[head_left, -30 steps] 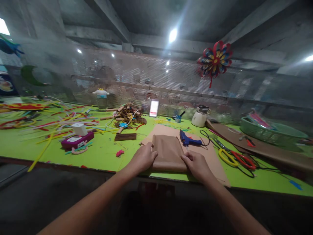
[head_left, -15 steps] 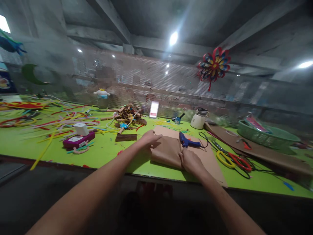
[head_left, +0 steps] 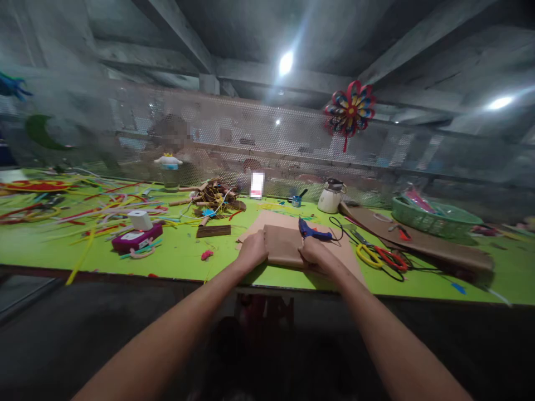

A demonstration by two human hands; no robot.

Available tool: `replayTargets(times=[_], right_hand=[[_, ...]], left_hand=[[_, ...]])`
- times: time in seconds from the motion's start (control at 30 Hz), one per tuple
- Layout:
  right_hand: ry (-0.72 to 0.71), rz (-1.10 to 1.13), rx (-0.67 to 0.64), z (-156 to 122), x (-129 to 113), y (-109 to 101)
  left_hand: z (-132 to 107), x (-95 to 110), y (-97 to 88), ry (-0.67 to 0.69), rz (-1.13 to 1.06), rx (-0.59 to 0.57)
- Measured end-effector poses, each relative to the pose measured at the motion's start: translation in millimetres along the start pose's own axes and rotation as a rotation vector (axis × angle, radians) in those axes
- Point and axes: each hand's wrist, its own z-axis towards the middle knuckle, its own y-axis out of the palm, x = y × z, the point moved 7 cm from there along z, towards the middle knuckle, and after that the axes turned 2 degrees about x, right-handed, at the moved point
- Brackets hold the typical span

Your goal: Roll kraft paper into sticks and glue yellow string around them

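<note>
A folded piece of brown paper (head_left: 283, 245) lies over a larger light-brown sheet (head_left: 267, 219) near the table's front edge. My left hand (head_left: 253, 249) is closed on its left edge, with the fingertips partly hidden. On the right edge, my right hand (head_left: 313, 252) grips the same paper, the thumb on top and the other fingers out of sight. Just beyond my right hand, a blue glue gun (head_left: 316, 231) rests on the sheet, its black cord curling off to the right.
Scissors with yellow handles (head_left: 368, 256) and red-handled scissors (head_left: 392, 258) lie right, near a long brown paper roll (head_left: 422, 239) and a green basket (head_left: 434, 218). A white jug (head_left: 329, 198) stands behind. Left are a purple power strip (head_left: 136, 238), colourful strips and a twig pile (head_left: 215, 195).
My left hand has moved from the paper's far left corner down along its left edge, its fingers now closed. My right hand still holds the right edge. The camera view has shifted slightly.
</note>
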Motion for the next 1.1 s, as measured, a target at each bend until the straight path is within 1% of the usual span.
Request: replayTargets(times=[0.03, 0.07, 0.2, 0.27, 0.33, 0.4, 0.43, 0.5, 0.57, 0.67, 0.73, 0.97, 1.1], right_hand=[[0.037, -0.048, -0.040, 1, 1, 1], [0.051, -0.075, -0.044, 1, 0, 0], [0.078, -0.158, -0.006, -13, 0, -7], [0.038, -0.207, 0.063, -24, -4, -13], [-0.090, -0.250, 0.169, -34, -17, -23], [-0.275, -0.246, 0.240, -44, -36, -27], [-0.371, -0.227, 0.242, -49, -46, -26], [-0.537, -0.187, 0.192, -58, -61, -18], [-0.631, -0.177, 0.102, -65, -69, -4], [-0.638, -0.171, -0.026, -70, -66, 16], [-0.624, -0.162, -0.066, -70, -62, 23], [-0.593, -0.155, -0.091, -69, -61, 22], [-0.591, -0.152, -0.115, -68, -63, 19]], left_hand=[[1, -1, 1.0, -0.010, 0.017, 0.005], [2, -2, 1.7, -0.020, 0.032, 0.008], [4, -3, 4.0, -0.015, 0.049, -0.001], [4, -1, 5.1, 0.002, 0.050, -0.013], [4, 1, 6.0, 0.014, 0.057, -0.023], [4, 2, 6.6, 0.020, 0.070, -0.034], [4, 3, 6.8, 0.023, 0.077, -0.041], [4, 4, 6.7, 0.033, 0.094, -0.057], [4, 5, 6.0, 0.046, 0.112, -0.070], [4, 6, 4.9, 0.052, 0.143, -0.083], [4, 6, 4.8, 0.052, 0.159, -0.095], [4, 8, 2.2, 0.022, 0.190, -0.135], [2, 8, 1.1, 0.019, 0.199, -0.131]])
